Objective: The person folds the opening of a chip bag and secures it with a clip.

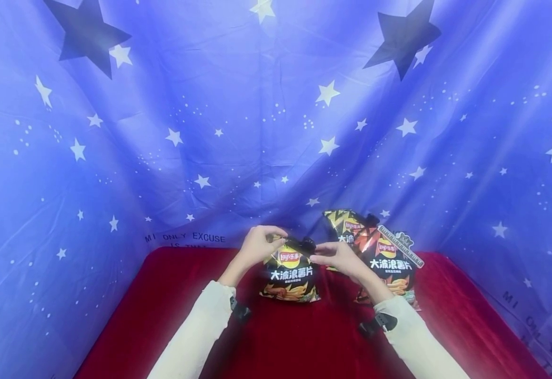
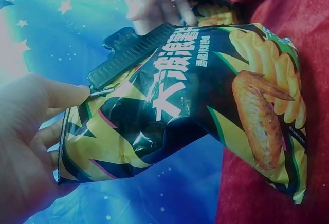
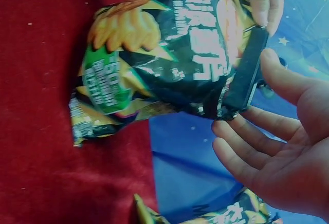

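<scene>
A black and yellow Lay's potato chip bag (image 1: 291, 276) stands near the back of the red-covered table. Across its top edge sits a black bag clip (image 2: 128, 54), its handle sticking up behind. My left hand (image 2: 25, 131) pinches the bag's upper corner beside one end of the clip, thumb in front and fingers behind. At the other end is my right hand (image 3: 293, 131), its thumb tip at the clip's back edge. The right fingers, loosely extended, reach just past the clip's end.
To the right lean a red and black chip bag (image 1: 389, 268) and another yellow and black chip bag (image 1: 339, 218). A white ruler-like clip with piano-key markings (image 1: 401, 246) lies across the red one's top. A blue starry curtain (image 1: 257, 105) hangs behind the red cloth (image 1: 304, 342).
</scene>
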